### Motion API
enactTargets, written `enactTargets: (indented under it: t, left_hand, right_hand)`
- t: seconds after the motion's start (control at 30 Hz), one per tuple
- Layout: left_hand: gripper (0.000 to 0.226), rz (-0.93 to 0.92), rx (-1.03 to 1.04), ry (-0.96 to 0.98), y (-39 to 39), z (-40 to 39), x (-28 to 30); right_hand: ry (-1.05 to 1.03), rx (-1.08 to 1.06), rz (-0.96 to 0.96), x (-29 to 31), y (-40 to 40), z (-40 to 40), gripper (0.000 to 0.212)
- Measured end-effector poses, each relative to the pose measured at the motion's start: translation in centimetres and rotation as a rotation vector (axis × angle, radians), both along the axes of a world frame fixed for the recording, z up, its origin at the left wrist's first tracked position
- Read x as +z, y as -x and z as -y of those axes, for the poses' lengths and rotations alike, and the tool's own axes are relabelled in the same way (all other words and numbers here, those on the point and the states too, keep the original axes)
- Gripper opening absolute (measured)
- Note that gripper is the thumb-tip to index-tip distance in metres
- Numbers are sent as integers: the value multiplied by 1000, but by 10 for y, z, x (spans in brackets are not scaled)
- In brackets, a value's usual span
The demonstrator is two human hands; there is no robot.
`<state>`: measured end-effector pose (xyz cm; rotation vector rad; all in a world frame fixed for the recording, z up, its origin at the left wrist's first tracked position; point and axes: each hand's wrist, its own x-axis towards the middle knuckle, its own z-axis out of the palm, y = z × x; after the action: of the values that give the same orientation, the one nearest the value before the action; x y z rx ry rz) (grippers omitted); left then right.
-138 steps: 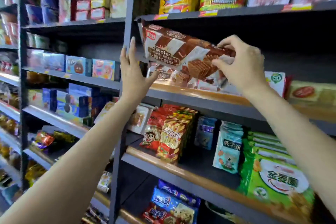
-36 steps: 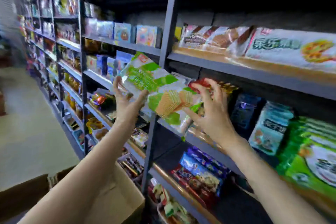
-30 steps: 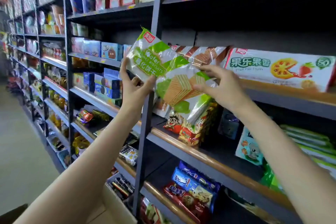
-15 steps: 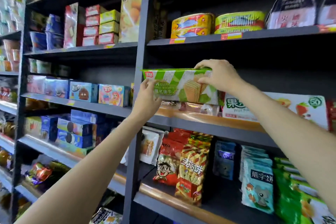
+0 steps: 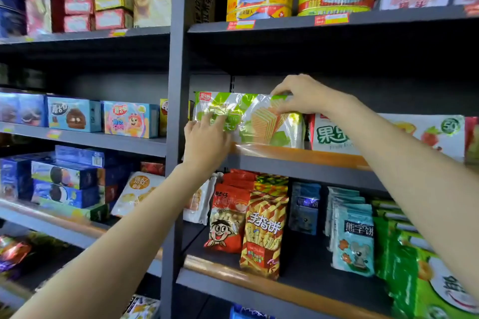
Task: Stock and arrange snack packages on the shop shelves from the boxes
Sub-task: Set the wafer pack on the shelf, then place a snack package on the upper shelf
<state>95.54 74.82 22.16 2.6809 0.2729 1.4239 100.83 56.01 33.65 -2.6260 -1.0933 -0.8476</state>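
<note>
We see a green-and-white plastic wafer packet (image 5: 261,122) standing on its long edge on the dark metal shelf with an orange front strip (image 5: 298,156), at the left end of the bay, just beside the grey upright post (image 5: 176,137). The right hand (image 5: 300,96) pinches the packet's top edge, thumb and fingers curled over the wrapper. The left hand (image 5: 207,142) lies against the packet's lower left face with its fingers extended and flat; whether the thumb hooks behind the packet we cannot tell. A white fruit-biscuit packet with green lettering (image 5: 388,134) touches the wafer packet on the right. On the shelf above stand yellow and green oval fish tins (image 5: 259,0); on the shelf below, a red snack bag with a cartoon face (image 5: 225,217).
</note>
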Motion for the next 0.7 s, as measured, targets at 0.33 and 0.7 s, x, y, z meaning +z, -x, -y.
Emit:
enactTargets:
  t: [0.33,0.7]
  left_hand:
    - [37,-30,-17,102,8,5,14]
    - [34,144,364,447,181,-59,-241]
  right_hand:
    - [57,-119,183,-20,2,-10,39]
    - [-69,872,-38,-221,120,-156,25]
